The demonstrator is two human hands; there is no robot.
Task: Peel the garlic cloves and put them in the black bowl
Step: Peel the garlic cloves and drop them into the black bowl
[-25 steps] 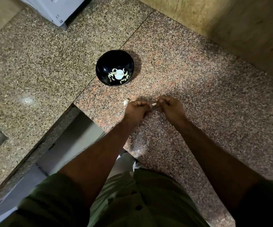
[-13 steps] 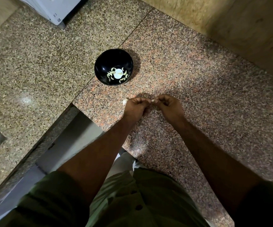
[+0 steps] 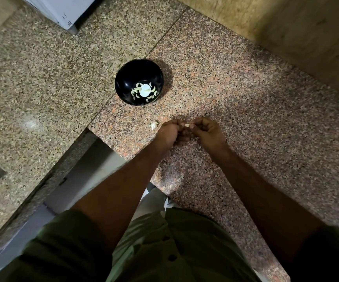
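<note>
Little has moved since 1 second ago: both hands stay close together above the granite surface [image 3: 246,102]. Left hand [image 3: 169,132] and right hand [image 3: 207,130] pinch 1 garlic clove [image 3: 187,125] between curled fingers, seemingly half peeled. Another clove [image 3: 153,125] lies just beside the left hand. Peeled cloves [image 3: 136,91] sit inside the black bowl [image 3: 128,78].

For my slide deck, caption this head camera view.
Both hands pinch a garlic clove near the black bowl.
</note>
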